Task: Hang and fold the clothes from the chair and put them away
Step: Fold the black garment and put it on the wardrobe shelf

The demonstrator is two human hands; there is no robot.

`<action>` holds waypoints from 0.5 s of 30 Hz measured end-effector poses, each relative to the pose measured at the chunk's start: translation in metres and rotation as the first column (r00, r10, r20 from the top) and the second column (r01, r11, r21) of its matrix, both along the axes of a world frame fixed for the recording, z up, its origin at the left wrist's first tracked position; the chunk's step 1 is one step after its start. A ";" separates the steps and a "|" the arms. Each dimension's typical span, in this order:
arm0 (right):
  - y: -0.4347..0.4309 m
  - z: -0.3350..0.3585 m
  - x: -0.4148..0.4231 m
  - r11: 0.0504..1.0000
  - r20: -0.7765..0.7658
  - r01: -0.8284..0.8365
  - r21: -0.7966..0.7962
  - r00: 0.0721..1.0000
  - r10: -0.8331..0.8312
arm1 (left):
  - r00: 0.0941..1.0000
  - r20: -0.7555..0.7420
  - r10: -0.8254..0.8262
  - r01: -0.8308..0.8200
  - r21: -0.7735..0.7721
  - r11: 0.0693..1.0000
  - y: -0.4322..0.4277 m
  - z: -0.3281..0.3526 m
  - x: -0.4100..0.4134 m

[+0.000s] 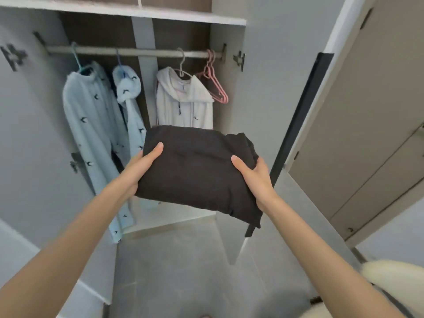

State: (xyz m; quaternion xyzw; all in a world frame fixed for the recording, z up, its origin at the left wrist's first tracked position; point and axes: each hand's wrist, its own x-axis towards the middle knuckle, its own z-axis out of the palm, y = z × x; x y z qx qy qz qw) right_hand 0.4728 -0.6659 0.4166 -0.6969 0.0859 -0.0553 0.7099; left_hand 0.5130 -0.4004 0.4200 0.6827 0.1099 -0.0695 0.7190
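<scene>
A folded black garment [197, 171] is held up in front of the open wardrobe [227, 92]. My left hand [140, 166] grips its left edge, thumb on top and fingers hidden beneath. At its right edge, my right hand [254, 177] grips the same way. On the rail [128, 51] hang a light blue patterned garment [91, 125], a second blue piece [130, 102] and a white hoodie [183, 102]. Empty pink hangers [215, 81] hang at the rail's right end.
The wardrobe doors stand open on both sides: the left door [29, 125] and the right door [268, 106]. A shelf [128, 12] runs above the rail. A brown panelled door [367, 115] is at the right. Grey tiled floor [183, 271] lies below. A cream object [394, 278] shows at the bottom right.
</scene>
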 end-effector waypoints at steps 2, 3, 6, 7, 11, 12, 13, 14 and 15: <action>0.009 0.033 0.034 1.000 0.060 -0.018 0.000 0.998 0.018 | 0.997 0.071 0.032 -0.032 0.005 0.999 0.010 0.035 0.027; 0.012 0.050 0.051 1.000 0.091 -0.024 -0.002 0.996 0.024 | 0.994 0.102 0.051 -0.052 0.011 0.999 0.014 0.051 0.042; 0.022 0.100 0.102 0.999 0.179 -0.037 -0.001 0.983 0.036 | 0.976 0.201 0.082 -0.087 0.015 0.996 0.023 0.101 0.084; 0.025 0.117 0.120 0.999 0.206 -0.040 0.011 0.978 0.037 | 0.967 0.236 0.095 -0.099 0.007 0.995 0.025 0.118 0.098; 0.037 0.182 0.185 0.995 0.277 -0.037 0.091 0.961 0.011 | 0.933 0.331 0.140 -0.152 0.012 0.988 0.031 0.189 0.154; 0.039 0.197 0.201 0.994 0.283 -0.032 0.104 0.959 0.001 | 0.929 0.344 0.139 -0.158 0.028 0.987 0.032 0.206 0.168; 0.041 0.211 0.217 0.993 0.285 -0.029 0.114 0.958 -0.005 | 0.925 0.355 0.133 -0.158 0.043 0.986 0.032 0.222 0.181; 0.043 0.224 0.233 0.992 0.286 -0.032 0.124 0.958 -0.005 | 0.922 0.366 0.125 -0.154 0.051 0.987 0.034 0.235 0.195; 0.046 0.237 0.249 0.990 0.286 -0.038 0.134 0.958 -0.002 | 0.919 0.376 0.118 -0.150 0.056 0.987 0.036 0.248 0.209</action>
